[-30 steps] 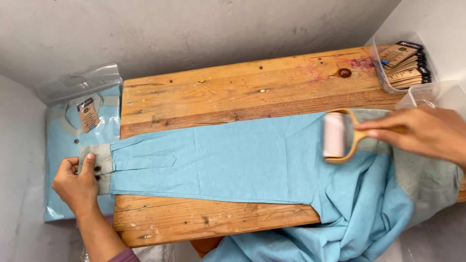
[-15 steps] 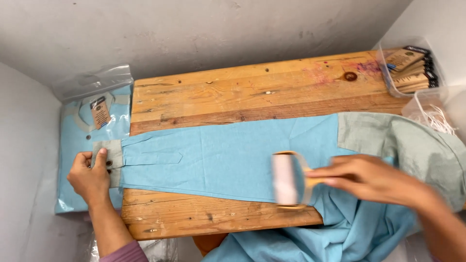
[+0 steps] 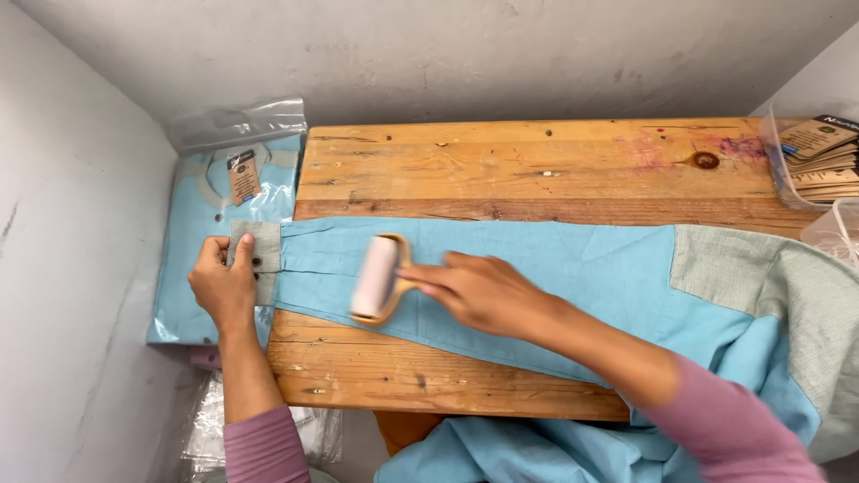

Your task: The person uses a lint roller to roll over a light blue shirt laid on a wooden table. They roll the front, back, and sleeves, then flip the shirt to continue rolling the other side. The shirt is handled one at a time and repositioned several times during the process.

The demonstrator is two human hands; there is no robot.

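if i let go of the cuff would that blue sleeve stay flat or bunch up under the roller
Probably bunch: the sleeve looks thin and floppy, with its lower part drooping in folds off the table. The left hand pins the cuff while the right hand runs the roller, which likely drags loose cloth along.

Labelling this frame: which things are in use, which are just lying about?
In use:
- lint roller, in right hand
- blue shirt sleeve
- grey cuff, pinned by left hand
- wooden table

Lying about:
- bagged folded shirt
- card tags in clear tub
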